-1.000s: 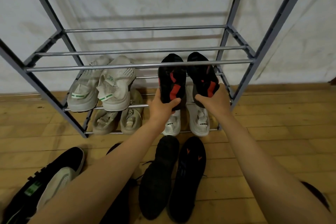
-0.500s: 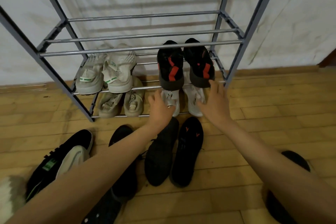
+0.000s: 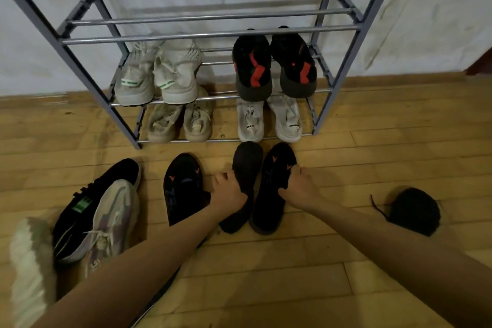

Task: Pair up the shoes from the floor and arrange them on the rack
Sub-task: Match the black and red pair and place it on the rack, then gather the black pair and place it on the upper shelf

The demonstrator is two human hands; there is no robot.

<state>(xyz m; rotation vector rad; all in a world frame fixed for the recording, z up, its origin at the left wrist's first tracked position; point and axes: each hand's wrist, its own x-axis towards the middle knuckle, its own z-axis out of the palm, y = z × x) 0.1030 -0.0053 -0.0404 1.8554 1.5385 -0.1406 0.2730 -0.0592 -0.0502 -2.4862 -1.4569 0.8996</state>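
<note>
On the floor in front of the grey metal rack (image 3: 343,72) lie two black shoes side by side. My left hand (image 3: 229,192) grips the edge of the plain black shoe (image 3: 247,165). My right hand (image 3: 300,186) grips the black shoe with small orange marks (image 3: 277,168). A similar orange-marked black shoe (image 3: 183,186) lies just left of my left hand. On the rack's middle shelf sit a white-and-green pair (image 3: 157,74) and a black-and-red pair (image 3: 274,66). The bottom shelf holds a beige pair (image 3: 181,120) and a white pair (image 3: 269,120).
At the left on the wooden floor lie a black shoe with a green tag (image 3: 90,202), a pale lilac sneaker (image 3: 111,221) and a fluffy white slipper (image 3: 29,261). Another black shoe (image 3: 412,210) lies at the right. The rack's upper shelves are bare rails against a white wall.
Both hands let go of the black-and-red pair on the middle shelf, dropped to the floor and closed on the two black shoes. The view tilted downward.
</note>
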